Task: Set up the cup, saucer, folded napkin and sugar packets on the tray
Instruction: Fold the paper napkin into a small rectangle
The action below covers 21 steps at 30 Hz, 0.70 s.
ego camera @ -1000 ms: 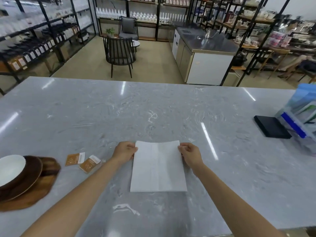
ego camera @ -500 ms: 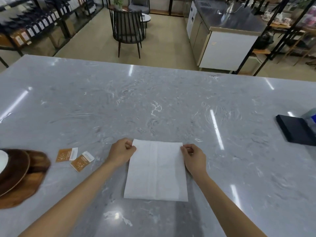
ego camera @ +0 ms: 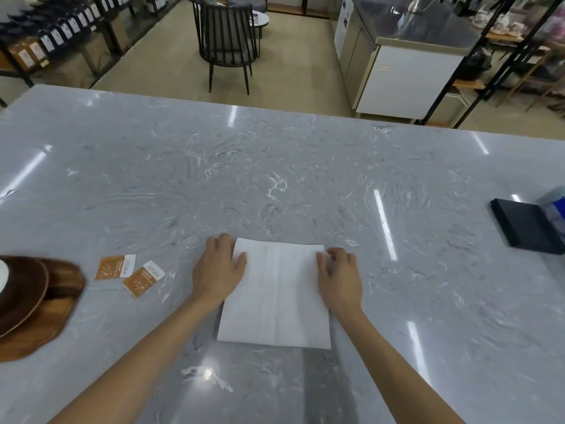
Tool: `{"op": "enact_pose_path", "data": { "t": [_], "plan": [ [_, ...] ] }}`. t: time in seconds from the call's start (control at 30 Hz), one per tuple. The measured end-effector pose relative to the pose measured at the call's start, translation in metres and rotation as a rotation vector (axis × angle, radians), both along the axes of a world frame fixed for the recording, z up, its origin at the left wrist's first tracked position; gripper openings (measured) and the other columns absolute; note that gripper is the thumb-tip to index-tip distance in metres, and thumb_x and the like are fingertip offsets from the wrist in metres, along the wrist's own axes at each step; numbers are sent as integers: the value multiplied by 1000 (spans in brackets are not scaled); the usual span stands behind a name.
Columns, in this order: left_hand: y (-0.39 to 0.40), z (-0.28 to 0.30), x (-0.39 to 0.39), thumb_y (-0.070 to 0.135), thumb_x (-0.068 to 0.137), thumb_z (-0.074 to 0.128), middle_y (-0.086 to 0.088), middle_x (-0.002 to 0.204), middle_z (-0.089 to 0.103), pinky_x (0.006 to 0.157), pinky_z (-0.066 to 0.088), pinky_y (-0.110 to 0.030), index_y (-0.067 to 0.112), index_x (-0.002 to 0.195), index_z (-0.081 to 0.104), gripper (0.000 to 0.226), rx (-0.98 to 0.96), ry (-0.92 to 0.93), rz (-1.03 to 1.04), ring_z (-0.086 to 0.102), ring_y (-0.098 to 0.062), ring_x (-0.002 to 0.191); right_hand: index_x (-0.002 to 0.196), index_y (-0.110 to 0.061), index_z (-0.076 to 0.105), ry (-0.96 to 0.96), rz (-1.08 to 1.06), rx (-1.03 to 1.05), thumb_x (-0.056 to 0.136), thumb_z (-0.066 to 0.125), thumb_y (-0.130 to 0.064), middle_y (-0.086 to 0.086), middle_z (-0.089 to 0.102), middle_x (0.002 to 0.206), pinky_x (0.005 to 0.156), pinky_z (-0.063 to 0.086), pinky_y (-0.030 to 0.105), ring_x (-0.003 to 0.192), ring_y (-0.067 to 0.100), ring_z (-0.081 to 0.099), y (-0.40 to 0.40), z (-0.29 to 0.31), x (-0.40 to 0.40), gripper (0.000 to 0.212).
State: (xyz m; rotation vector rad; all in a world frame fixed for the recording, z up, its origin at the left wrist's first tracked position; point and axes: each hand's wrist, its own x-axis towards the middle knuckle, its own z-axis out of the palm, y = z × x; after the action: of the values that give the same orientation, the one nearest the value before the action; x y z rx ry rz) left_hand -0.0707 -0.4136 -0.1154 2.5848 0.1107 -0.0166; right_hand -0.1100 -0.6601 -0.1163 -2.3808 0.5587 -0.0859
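A white napkin (ego camera: pixel 275 298) lies flat on the grey marble counter, creased down its length. My left hand (ego camera: pixel 218 270) rests on its far left corner, thumb on the paper and fingers over the edge. My right hand (ego camera: pixel 339 276) pinches the far right corner with curled fingers. Two orange sugar packets (ego camera: pixel 115 267) (ego camera: pixel 143 279) lie on the counter to the left of my left hand. At the far left edge a wooden tray (ego camera: pixel 46 319) carries a dark brown saucer (ego camera: pixel 24 289). Only a sliver of a white cup (ego camera: pixel 2 278) shows on it.
A flat black object (ego camera: pixel 526 228) lies at the right edge of the counter (ego camera: pixel 275 179), with a clear and blue box (ego camera: pixel 555 206) partly cut off beside it. Beyond the counter stand a dark chair (ego camera: pixel 226 41), shelves and a steel cabinet.
The view has tilted down and shifted right, so the tray has slid further out of frame. Both hands stay at the napkin's far corners, lying a little flatter on its edges.
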Motion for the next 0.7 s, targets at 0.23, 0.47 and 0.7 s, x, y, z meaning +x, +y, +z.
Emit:
{"op": "enact_pose_path", "data": {
  "t": [0.23, 0.47, 0.7],
  "plan": [
    [-46, -15, -71, 32, 99, 25, -9, 155, 48, 117, 38, -47, 9, 147, 51, 59, 218, -163, -438, 37, -31, 148, 157, -12, 35, -71, 448, -363, 107, 32, -32, 10, 28, 167, 125, 27, 43, 154, 27, 27, 65, -18, -46, 54],
    [-31, -41, -79, 50, 101, 12, -1, 170, 0, 128, 4, -41, 16, 162, 6, 70, 344, -37, -423, 0, -18, 158, 164, -23, 5, 48, 440, -436, 102, 14, -59, -7, -1, 170, 129, 3, 42, 158, 14, -2, 47, -44, -57, 72],
    [-4, -41, -77, 67, 96, 13, -3, 171, 1, 128, 5, -41, 11, 162, 4, 87, 360, -10, -374, -3, -19, 158, 163, -20, -1, 88, 351, -414, 102, 17, -61, -4, 0, 172, 129, 1, 42, 159, 15, -5, 21, -43, -66, 76]
  ]
}}
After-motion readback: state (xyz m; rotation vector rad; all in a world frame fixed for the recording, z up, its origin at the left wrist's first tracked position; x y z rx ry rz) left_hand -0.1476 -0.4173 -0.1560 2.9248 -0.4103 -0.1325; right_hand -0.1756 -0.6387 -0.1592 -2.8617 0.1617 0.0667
